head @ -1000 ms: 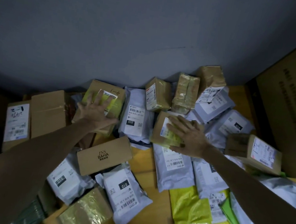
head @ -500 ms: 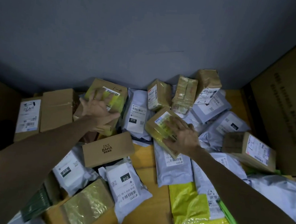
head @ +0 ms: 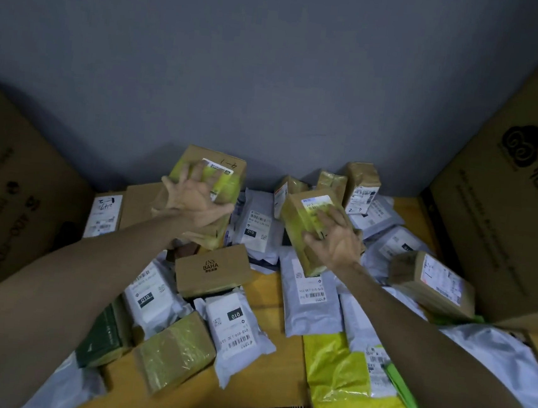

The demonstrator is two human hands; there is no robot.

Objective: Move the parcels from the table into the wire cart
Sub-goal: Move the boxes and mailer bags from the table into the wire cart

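Wooden table (head: 264,305) against a grey wall (head: 273,72) carries many parcels. The left hand (head: 195,201), fingers spread wide, grips a tall brown box (head: 228,170) at the back. The right hand (head: 336,240) clasps a smaller taped box (head: 299,220), tilted above the grey mailer bags (head: 311,293).

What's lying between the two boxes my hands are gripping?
A grey mailer bag labelled 010, between the larger box and smaller box, head view.
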